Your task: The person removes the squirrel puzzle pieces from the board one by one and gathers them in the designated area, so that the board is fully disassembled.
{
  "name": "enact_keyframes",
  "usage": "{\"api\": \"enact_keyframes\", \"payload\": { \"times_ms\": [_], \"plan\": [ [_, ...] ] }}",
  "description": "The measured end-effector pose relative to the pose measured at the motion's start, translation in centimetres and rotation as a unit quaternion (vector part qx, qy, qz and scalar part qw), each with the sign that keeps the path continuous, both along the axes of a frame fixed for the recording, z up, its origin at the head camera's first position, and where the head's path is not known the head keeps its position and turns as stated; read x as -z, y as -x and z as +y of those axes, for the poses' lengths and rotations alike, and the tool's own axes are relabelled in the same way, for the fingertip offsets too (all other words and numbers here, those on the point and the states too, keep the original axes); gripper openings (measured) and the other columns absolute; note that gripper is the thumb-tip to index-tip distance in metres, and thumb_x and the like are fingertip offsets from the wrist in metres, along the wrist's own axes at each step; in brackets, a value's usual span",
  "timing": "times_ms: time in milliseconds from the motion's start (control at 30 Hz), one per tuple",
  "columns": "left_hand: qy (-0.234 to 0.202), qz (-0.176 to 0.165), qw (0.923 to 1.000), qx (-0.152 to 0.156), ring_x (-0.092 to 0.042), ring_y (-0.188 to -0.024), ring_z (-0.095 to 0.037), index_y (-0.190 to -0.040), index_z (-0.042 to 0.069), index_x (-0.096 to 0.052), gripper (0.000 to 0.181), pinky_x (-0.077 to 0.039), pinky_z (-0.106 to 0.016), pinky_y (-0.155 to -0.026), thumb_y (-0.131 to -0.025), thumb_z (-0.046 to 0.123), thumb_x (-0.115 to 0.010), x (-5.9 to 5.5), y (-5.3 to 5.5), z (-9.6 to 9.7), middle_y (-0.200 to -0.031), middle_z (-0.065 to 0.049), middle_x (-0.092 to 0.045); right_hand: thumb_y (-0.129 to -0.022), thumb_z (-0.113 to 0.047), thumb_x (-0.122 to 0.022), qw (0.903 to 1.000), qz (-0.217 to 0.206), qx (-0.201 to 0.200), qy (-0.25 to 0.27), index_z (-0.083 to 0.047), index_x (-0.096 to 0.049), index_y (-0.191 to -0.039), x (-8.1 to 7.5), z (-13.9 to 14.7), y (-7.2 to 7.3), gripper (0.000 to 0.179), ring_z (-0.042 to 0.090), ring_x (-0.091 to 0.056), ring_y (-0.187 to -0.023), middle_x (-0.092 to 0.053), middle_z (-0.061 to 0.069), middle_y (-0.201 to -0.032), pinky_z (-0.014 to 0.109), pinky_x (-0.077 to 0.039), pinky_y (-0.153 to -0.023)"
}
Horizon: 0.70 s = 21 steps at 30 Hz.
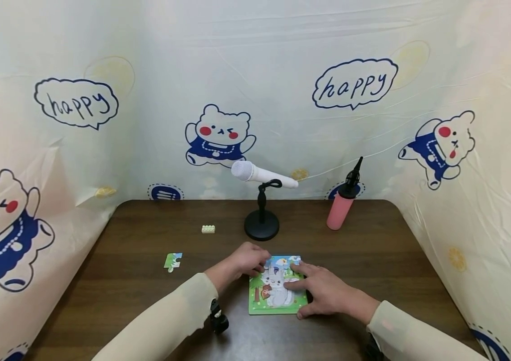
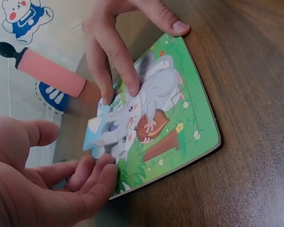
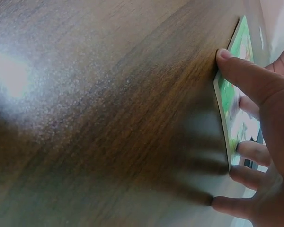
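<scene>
Puzzle (image 1: 277, 296) between grips (image 1: 247, 259) (image 1: 325, 291), apparently touching both.

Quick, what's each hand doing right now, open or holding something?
Left hand: open, loosely bent, touching the puzzle, no grip visible.
Right hand: open, spread, touching the puzzle too.

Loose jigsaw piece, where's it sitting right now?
In the head view, the loose jigsaw piece lies on the table's left side, left of the jigsaw puzzle, just nearer the camera than the cream toy brick.
</scene>
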<state>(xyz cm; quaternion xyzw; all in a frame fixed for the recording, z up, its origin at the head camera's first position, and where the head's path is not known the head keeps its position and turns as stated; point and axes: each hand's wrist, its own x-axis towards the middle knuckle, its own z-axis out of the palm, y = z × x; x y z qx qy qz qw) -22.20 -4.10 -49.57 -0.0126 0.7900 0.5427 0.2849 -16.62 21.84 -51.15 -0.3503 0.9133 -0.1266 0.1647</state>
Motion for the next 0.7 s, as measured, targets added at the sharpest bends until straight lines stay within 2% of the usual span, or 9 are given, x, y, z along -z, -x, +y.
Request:
{"api": "enact_keyframes", "payload": {
  "times_ms": [233,400,533,700],
  "plan": [
    [0.043,0.061,0.9968,0.028,-0.066,-0.080,-0.026,-0.109,-0.001,-0.075,0.020,-0.055,-0.032,-0.063,-0.097,0.012,-0.065,0.56,0.47,0.30,-0.095,-0.017,-0.069,-0.083,-0.060,-0.078,0.9997,0.010,-0.019,-0.012,-0.041,-0.055,-0.147,-0.32,-0.32,0.13,0.070,0.043,-0.033,-0.150,-0.034,0.016,-0.165,0.060,-0.040,-0.112],
    [0.062,0.105,0.9917,0.041,-0.067,-0.074,-0.026,-0.097,0.002,-0.076,0.008,-0.055,-0.034,-0.060,-0.090,0.005,-0.072,0.61,0.63,0.69,-0.082,-0.011,-0.069,-0.083,-0.062,-0.077,0.9994,0.016,-0.026,-0.019,-0.041,-0.055,-0.146,-0.31,-0.34,0.35,0.070,0.042,-0.035,-0.149,-0.035,0.016,-0.164,0.057,-0.041,-0.112],
    [0.052,0.122,0.9902,0.045,-0.067,-0.069,-0.022,-0.094,0.003,-0.076,0.005,-0.055,-0.032,-0.057,-0.090,0.004,-0.074,0.76,0.78,0.81,-0.079,-0.009,-0.070,-0.084,-0.062,-0.076,0.9993,0.011,-0.028,-0.021,-0.042,-0.054,-0.147,-0.28,-0.34,0.41,0.070,0.042,-0.035,-0.149,-0.035,0.016,-0.164,0.058,-0.041,-0.112],
    [0.026,0.147,0.9863,0.070,-0.069,-0.069,-0.024,-0.098,0.000,-0.075,0.008,-0.055,-0.033,-0.058,-0.092,0.005,-0.073,0.48,0.87,0.04,-0.079,-0.010,-0.071,-0.084,-0.063,-0.076,0.9995,0.004,-0.023,-0.020,-0.042,-0.054,-0.147,-0.34,-0.28,0.34,0.070,0.042,-0.034,-0.150,-0.034,0.015,-0.165,0.058,-0.040,-0.112]
  ]
}}
